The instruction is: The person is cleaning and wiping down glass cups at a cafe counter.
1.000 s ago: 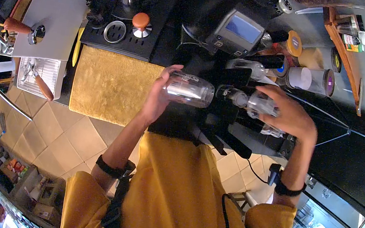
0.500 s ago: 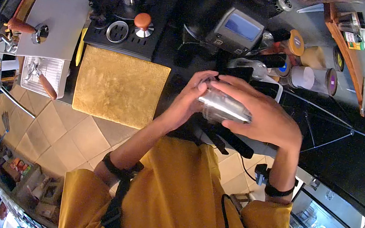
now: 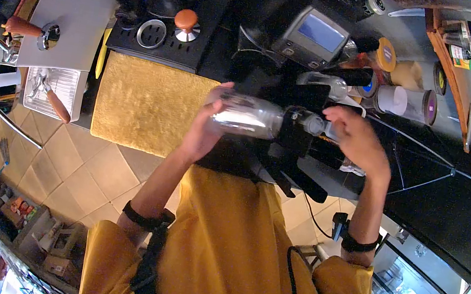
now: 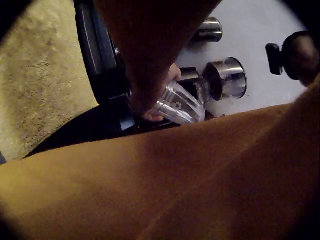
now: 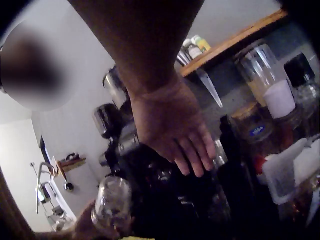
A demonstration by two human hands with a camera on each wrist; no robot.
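My left hand point(image 3: 206, 126) grips a clear cup point(image 3: 250, 117) lying on its side, its far end pointing right. In the left wrist view that cup point(image 4: 184, 104) shows a small white print and several rim lines beside the fingers, like nested cups. My right hand point(image 3: 356, 139) hovers apart, to the right of it. In the right wrist view the right hand point(image 5: 172, 125) has its fingers extended and loose, with nothing visible in them. Between the hands, among black parts, is a small clear glass piece point(image 3: 309, 123).
A black grinder with a screen point(image 3: 322, 32) stands behind the hands. Jars point(image 3: 408, 104) line the wall at the right. At the left lie a yellow towel point(image 3: 152, 105), an orange-topped tamper point(image 3: 186, 23) and a drip tray point(image 3: 55, 89).
The right hand carried a clear cup to the left hand's cup, and the hands met. Now they are apart again: the left has moved back left with the cup, the right has drawn away rightward without one.
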